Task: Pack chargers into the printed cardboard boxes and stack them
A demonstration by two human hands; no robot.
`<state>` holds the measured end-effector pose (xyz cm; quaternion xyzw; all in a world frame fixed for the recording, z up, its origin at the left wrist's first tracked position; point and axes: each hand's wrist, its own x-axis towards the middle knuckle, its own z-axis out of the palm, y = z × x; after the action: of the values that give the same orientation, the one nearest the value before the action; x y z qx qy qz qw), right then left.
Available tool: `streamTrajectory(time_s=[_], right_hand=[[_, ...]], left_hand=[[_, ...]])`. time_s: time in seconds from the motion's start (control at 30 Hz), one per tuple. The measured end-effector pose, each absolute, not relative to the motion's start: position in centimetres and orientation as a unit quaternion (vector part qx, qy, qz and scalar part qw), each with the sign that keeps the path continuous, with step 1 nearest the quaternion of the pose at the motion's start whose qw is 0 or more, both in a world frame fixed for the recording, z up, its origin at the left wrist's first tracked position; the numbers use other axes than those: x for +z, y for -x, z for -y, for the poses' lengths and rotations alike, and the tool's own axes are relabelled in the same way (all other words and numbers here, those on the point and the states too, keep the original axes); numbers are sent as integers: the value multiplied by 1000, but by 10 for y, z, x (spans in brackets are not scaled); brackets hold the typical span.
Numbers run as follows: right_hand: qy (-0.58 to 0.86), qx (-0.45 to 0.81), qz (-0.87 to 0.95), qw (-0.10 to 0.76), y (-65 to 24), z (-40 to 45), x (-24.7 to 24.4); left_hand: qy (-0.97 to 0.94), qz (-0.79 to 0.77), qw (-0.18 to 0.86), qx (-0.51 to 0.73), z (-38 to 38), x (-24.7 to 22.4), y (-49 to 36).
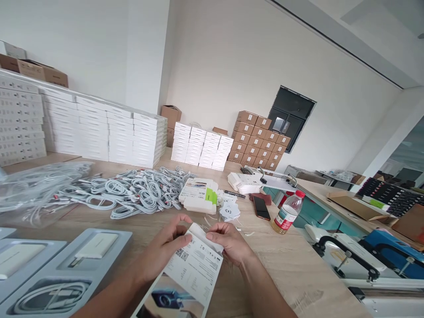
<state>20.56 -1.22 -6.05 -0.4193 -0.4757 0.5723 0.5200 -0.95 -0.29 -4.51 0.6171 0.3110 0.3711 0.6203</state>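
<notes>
A printed white box sleeve point(195, 269) with a QR code and a device picture is held over the wooden table. My left hand point(172, 238) pinches its upper left edge near the end flap, and my right hand point(228, 240) grips the upper right corner. To the left lie grey-white trays; the nearest point(122, 247) holds a white charger point(97, 245) and a coiled white cable point(49, 297). Beyond my hands sits a stack of flat printed sleeves point(195, 194) with a green band, beside small white cards point(229, 210).
A heap of coiled cables point(142, 190) and clear plastic bags point(43, 185) lie at left. Rows of white boxes point(126, 132) stand behind. To the right are a phone point(261, 207), a red-capped bottle point(289, 213) and sealing machines point(351, 256).
</notes>
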Motion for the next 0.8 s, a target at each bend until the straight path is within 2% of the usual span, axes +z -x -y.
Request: streamTrajectory(time_s=[0.2,0.8], right_hand=[[434,527,507,527,-201,15,-58],[436,529,512,518,-198,17,-56]], left_hand=[[-621,-321,613,368,3,-44,9],[-669,-340,541,380,-3,-48,7]])
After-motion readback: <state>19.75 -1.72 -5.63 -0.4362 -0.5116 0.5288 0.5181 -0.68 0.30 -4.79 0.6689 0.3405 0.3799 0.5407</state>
